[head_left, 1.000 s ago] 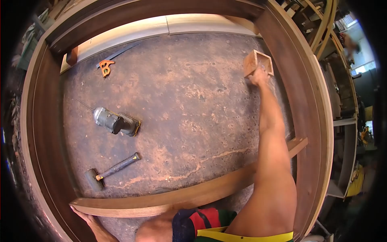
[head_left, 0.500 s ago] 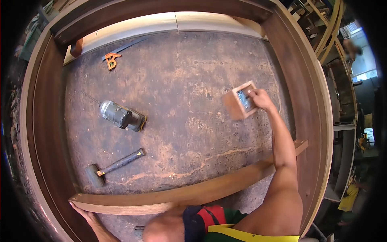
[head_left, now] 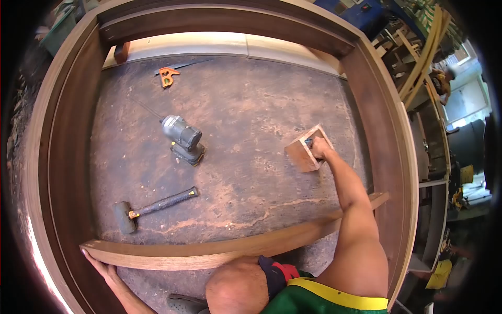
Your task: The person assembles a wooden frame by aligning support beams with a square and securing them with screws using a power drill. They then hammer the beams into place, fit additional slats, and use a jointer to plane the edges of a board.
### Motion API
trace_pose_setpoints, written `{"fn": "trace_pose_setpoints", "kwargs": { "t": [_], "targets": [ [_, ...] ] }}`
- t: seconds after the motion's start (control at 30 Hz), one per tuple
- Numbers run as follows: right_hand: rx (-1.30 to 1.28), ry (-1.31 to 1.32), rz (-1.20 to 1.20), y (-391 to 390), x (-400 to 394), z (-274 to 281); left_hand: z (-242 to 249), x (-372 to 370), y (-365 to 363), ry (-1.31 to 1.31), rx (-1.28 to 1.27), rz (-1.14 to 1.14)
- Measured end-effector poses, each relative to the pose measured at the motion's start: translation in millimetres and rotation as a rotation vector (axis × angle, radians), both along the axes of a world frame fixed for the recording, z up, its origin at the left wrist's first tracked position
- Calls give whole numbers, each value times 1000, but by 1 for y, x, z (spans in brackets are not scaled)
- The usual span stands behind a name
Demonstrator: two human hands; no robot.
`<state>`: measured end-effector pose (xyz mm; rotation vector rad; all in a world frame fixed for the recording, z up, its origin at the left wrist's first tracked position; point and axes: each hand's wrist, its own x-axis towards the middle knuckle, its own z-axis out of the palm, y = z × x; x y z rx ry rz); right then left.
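Observation:
My right hand reaches into a small open wooden box on the right side of the work surface. Its fingers are curled down inside, and their tips are hidden. A bit of the blue-silver small pieces in the box shows beside them. My left hand grips the left end of a long wooden rail from below and the side. The rail lies across the near part of a large dark wooden frame, its right end close to the frame's right side, partly behind my right arm.
Inside the frame lie a cordless drill with a long bit, a black mallet and an orange-headed combination square. My bent knee is close to the rail. Another person is in the background at right, near stacked timber.
My right hand has gone deeper into the box, covering most of the blue-silver pieces. The whole view has turned a little. My left hand stays at the rail's end.

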<state>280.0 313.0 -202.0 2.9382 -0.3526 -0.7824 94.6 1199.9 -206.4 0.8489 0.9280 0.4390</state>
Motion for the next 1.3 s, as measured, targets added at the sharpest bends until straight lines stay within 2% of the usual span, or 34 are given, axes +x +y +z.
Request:
{"fn": "trace_pose_setpoints", "kwargs": {
  "t": [0.07,0.1,0.2,0.27,0.37,0.4,0.43,0.47,0.5,0.57,0.6,0.63,0.67,0.7,0.73,0.77,0.8,0.83,0.87,0.9,1.0,1.07,1.13,1.17,1.2,1.23,1.3],
  "targets": [
    [-2,5,-140,-11,5,-20,6,3,-7,20,-8,16],
    [9,7,-206,0,7,-11,6,4,-8,-26,9,-29],
    [79,-66,-216,-5,-2,-18,10,5,-7,-25,-21,-77],
    [99,-70,-215,-13,2,-26,23,4,-19,117,101,-1],
    [71,-26,-180,-5,-4,-3,-20,-1,25,64,125,23],
    [76,-145,-212,-5,-9,2,-29,-3,32,59,127,30],
    [87,-267,-231,-3,-7,7,-39,-8,39,240,419,57],
    [32,-253,-255,1,-6,14,-40,-15,44,428,704,97],
    [-25,-242,-277,7,-6,24,-17,-8,21,807,969,256],
    [-247,-205,-155,26,-15,53,17,-4,-15,919,1269,310],
    [-246,-207,-134,49,-23,69,23,-1,-30,641,1446,335],
    [-171,-397,-26,78,-28,90,32,12,-49,343,1274,261],
    [-91,-574,89,108,-28,112,41,22,-73,226,1203,115],
    [35,-626,235,143,-25,129,78,37,-122,245,1417,-92],
    [190,-649,376,185,-27,139,100,43,-161,197,1361,-352],
    [356,-567,521,227,-31,147,124,48,-204,186,1149,-562],
    [536,-490,669,266,-30,153,130,50,-228,27,1085,-776],
    [607,-441,709,302,-30,152,132,55,-249,-152,1118,-932],
    [761,-370,902,331,-32,152,132,53,-269,-185,1007,-1028],
    [908,-303,1085,355,-34,151,129,51,-284,-242,935,-1029],
    [1030,-299,1218,401,-30,148,128,42,-293,-155,859,-1113],
    [1095,-301,1224,412,-28,142,124,40,-289,40,751,-1106],
    [1164,-299,1230,414,-28,131,111,35,-283,-26,851,-1013],
    [1218,-445,1072,408,-26,121,106,28,-278,-81,948,-913],
    [1277,-576,921,405,-21,108,103,24,-271,-10,959,-866],
    [1234,-626,625,394,-21,86,104,22,-263,46,973,-812],
    [1099,-706,172,372,2,15,109,17,-243,210,604,-712]
  ]
}}
